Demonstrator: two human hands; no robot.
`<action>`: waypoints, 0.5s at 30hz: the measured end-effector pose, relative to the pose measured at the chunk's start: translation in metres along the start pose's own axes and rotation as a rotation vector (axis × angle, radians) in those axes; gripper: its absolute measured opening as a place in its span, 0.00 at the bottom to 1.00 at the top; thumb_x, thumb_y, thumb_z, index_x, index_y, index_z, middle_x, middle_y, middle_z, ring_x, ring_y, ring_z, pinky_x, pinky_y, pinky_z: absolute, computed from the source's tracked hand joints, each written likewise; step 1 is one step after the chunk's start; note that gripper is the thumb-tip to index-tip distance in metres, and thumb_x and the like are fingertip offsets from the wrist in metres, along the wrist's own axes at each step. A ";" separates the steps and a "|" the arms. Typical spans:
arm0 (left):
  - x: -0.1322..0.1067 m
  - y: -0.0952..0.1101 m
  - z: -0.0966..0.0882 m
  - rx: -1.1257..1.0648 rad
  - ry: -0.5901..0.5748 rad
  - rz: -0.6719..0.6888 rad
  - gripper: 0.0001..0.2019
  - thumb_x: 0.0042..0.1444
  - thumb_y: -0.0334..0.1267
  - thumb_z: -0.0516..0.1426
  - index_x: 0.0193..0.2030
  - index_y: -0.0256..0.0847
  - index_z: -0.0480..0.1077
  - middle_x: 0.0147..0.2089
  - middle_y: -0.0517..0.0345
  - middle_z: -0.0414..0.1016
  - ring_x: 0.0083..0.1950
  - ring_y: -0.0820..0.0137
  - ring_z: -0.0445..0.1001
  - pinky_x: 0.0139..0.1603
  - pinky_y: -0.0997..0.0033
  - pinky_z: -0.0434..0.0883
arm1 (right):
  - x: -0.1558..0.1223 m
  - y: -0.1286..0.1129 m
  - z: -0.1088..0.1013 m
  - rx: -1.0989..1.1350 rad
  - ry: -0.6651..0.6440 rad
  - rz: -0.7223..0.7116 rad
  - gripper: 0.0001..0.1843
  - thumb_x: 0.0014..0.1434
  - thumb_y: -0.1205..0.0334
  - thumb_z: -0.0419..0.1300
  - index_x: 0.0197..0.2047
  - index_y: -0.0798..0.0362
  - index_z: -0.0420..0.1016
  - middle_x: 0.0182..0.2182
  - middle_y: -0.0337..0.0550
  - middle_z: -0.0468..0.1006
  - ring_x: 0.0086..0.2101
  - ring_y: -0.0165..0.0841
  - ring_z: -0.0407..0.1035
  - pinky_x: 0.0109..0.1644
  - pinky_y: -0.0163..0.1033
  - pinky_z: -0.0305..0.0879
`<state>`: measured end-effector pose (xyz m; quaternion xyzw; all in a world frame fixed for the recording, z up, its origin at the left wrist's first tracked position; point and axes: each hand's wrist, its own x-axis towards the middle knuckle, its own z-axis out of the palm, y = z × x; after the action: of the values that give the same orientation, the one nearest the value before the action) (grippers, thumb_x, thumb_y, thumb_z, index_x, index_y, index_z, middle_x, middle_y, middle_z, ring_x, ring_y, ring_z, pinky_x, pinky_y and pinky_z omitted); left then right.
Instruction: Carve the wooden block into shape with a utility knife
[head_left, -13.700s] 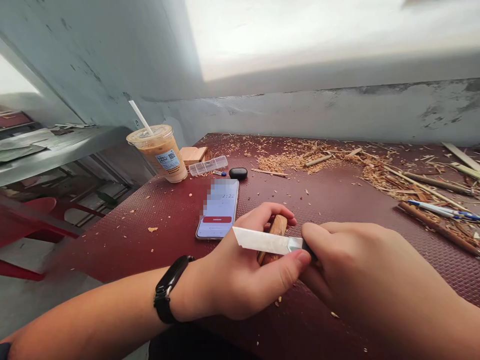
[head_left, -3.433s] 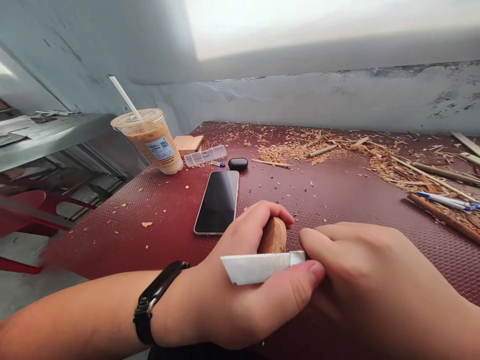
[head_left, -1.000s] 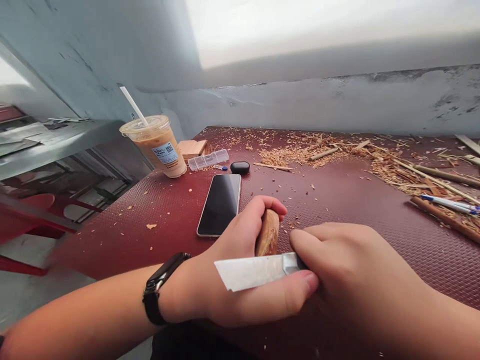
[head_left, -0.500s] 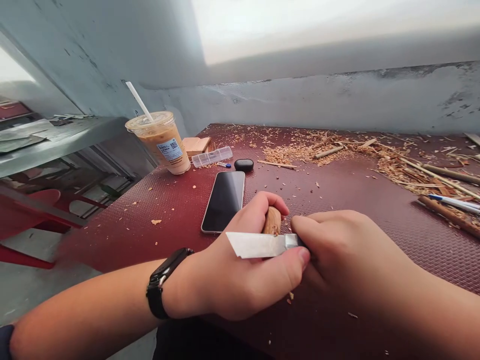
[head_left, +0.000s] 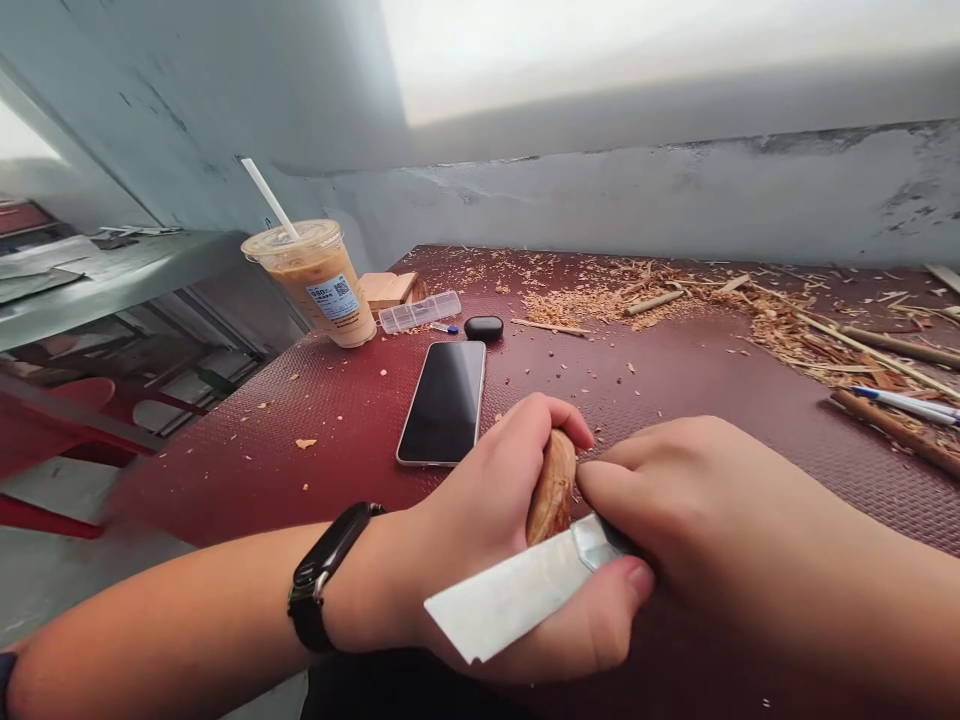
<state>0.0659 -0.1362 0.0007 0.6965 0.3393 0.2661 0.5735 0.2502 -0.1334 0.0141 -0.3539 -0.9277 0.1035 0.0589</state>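
My left hand (head_left: 480, 540) is wrapped round a small rounded piece of wood (head_left: 552, 488), fingers curled over its top, thumb pressed behind the blade. My right hand (head_left: 720, 540) grips the handle of a carving knife (head_left: 510, 595); its wide flat blade points left and toward me, lying across my left thumb at the base of the wood. Both hands hover just above the near part of the dark red table (head_left: 675, 380). A black band sits on my left wrist (head_left: 322, 575).
A dark phone (head_left: 444, 402) lies just beyond my left hand. Behind it are an iced coffee cup with straw (head_left: 319, 285), a clear plastic case (head_left: 420, 311), a black earbud case (head_left: 483, 327) and wood blocks (head_left: 386, 290). Shavings, sticks and pens (head_left: 900, 400) litter the far right.
The blade has swung down and toward me, now slanting across my left thumb. The wood piece is tilted more upright in my left hand. The phone screen went dark since the earliest frame.
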 end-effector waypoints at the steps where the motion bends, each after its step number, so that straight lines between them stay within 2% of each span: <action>1: 0.000 -0.001 0.001 0.013 0.018 0.012 0.29 0.47 0.31 0.64 0.46 0.45 0.48 0.32 0.68 0.63 0.30 0.74 0.63 0.33 0.71 0.63 | 0.000 0.000 0.001 -0.015 0.002 -0.001 0.09 0.48 0.73 0.59 0.24 0.49 0.68 0.21 0.32 0.70 0.19 0.27 0.56 0.27 0.37 0.51; 4: -0.001 -0.004 0.002 0.023 0.031 0.075 0.27 0.47 0.31 0.63 0.43 0.45 0.47 0.31 0.69 0.61 0.29 0.74 0.62 0.34 0.71 0.63 | -0.001 0.000 0.006 -0.035 0.050 -0.017 0.10 0.48 0.73 0.60 0.24 0.49 0.67 0.21 0.33 0.70 0.20 0.27 0.56 0.27 0.37 0.51; 8: -0.004 -0.005 -0.001 -0.009 -0.031 0.123 0.25 0.51 0.31 0.61 0.44 0.46 0.46 0.31 0.69 0.60 0.28 0.75 0.61 0.33 0.71 0.62 | -0.003 0.000 0.013 -0.006 0.115 -0.016 0.09 0.49 0.72 0.61 0.26 0.49 0.66 0.23 0.34 0.71 0.20 0.27 0.56 0.27 0.37 0.51; 12: -0.005 -0.003 -0.003 -0.073 -0.078 0.123 0.21 0.57 0.34 0.58 0.44 0.46 0.45 0.29 0.70 0.58 0.27 0.75 0.59 0.32 0.70 0.61 | -0.008 0.000 0.023 -0.026 0.264 0.004 0.10 0.51 0.73 0.59 0.26 0.49 0.63 0.22 0.35 0.70 0.21 0.28 0.57 0.28 0.38 0.50; 15: -0.004 -0.003 -0.004 -0.077 -0.053 0.116 0.20 0.59 0.35 0.57 0.45 0.45 0.45 0.27 0.72 0.57 0.25 0.75 0.57 0.31 0.70 0.59 | -0.011 -0.001 0.030 -0.072 0.359 0.070 0.12 0.52 0.73 0.56 0.25 0.49 0.59 0.20 0.34 0.67 0.20 0.28 0.56 0.26 0.38 0.48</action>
<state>0.0598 -0.1366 -0.0011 0.6992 0.2725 0.2931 0.5924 0.2519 -0.1459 -0.0155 -0.4005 -0.8925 0.0074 0.2073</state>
